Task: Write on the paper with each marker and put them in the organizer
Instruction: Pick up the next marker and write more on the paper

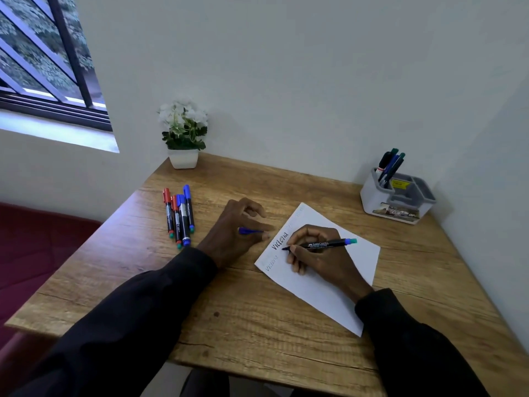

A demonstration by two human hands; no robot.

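Head camera is looking down at the writing step. The right hand (317,253) is gripping a black marker (320,244) in the middle right of the frame, with its fingers curled round it. The tip is touching the paper (329,293) next to a dark written word. The left hand (234,233) is resting just left of the paper and pinching a small blue cap (249,231) between its fingers. The two hands are near each other but not touching.

I am thinking the next move is this: the cap is going back on the tip, and then the marker is going to the organizer (372,199) in the upper right, standing up with the others.

Counting now: one paper, one organizer, one marker in the hand. Four loose markers (179,216) are lying side by side on the table (257,325) at middle left, two with red caps and two with blue. The stored markers (389,167) are bunching together, so I cannot count them for sure. One flower pot (183,159) is sitting at the back.
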